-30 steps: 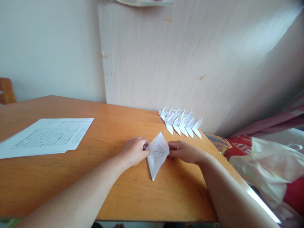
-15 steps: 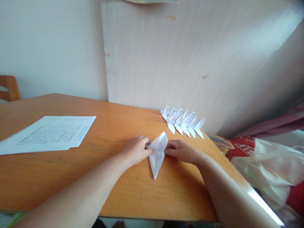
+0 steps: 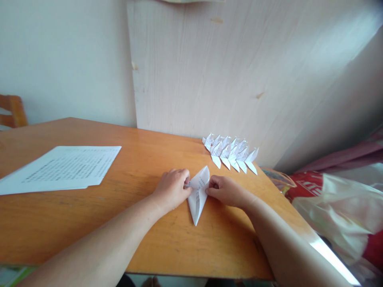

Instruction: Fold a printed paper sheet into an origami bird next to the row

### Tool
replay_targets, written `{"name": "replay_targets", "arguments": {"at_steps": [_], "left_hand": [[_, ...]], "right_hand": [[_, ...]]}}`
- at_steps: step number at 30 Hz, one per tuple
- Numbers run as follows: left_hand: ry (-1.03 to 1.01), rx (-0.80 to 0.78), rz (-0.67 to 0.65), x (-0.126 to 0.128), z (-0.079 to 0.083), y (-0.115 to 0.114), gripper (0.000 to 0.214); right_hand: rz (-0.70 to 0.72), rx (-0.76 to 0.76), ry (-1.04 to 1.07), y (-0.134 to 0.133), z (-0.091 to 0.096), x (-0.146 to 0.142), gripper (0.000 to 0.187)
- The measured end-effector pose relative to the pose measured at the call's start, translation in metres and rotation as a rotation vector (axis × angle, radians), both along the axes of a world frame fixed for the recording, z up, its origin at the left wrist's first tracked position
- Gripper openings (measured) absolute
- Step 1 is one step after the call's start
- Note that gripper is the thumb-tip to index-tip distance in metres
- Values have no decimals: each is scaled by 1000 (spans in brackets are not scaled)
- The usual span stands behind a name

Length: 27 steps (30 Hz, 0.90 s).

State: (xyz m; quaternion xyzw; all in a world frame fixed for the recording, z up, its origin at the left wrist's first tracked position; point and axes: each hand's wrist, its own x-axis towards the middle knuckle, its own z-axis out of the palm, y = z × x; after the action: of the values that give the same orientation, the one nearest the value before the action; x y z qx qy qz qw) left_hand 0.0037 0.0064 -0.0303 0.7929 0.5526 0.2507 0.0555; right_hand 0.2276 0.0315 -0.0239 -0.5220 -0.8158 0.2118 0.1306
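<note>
Two hands pinch one kite-shaped folded paper (image 3: 197, 201) on the table (image 3: 143, 247): left-hand fingers (image 3: 187, 190) grip its left edge, right-hand fingers (image 3: 208, 190) its right, apparently so the curling flaps cannot spring open. Beyond, folded paper figures (image 3: 231, 153) stand close together, seemingly parked out of the way; printed sheets (image 3: 74, 165) lie well left.

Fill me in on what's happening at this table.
A person is handling a piece of paper on the table with both bare hands. The left hand grips its left edge, and the right hand pinches its right edge. The paper is partly folded, with a point towards the person and its right side curling inward. Beyond the right hand, white folded shapes stand close together in rows; printed sheets lie off to the left.
</note>
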Motion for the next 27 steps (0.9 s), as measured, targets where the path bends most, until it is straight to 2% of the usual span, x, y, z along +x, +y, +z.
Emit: {"name": "replay_targets", "arguments": {"at_steps": [5,12,17,20,23,27], "left_hand": [[10,61,-129,-1,-4,1,5],[-5,56,-192,0,-7,2,16],[-9,29,-194,2,-5,-2,12],[15,28,-174,2,-3,-4,23],[37,4,-161,2,-2,-6,31],[50,-32,-180,2,2,-7,30]], "right_hand": [[-11,2,-23,-2,2,-2,10],[-43,36,-73,-3,1,-5,12],[-64,74,-93,-5,0,-8,12],[-71,73,-87,-7,0,-10,14],[-30,43,-55,-9,1,-10,13],[23,-9,12,-8,0,-8,19]]}}
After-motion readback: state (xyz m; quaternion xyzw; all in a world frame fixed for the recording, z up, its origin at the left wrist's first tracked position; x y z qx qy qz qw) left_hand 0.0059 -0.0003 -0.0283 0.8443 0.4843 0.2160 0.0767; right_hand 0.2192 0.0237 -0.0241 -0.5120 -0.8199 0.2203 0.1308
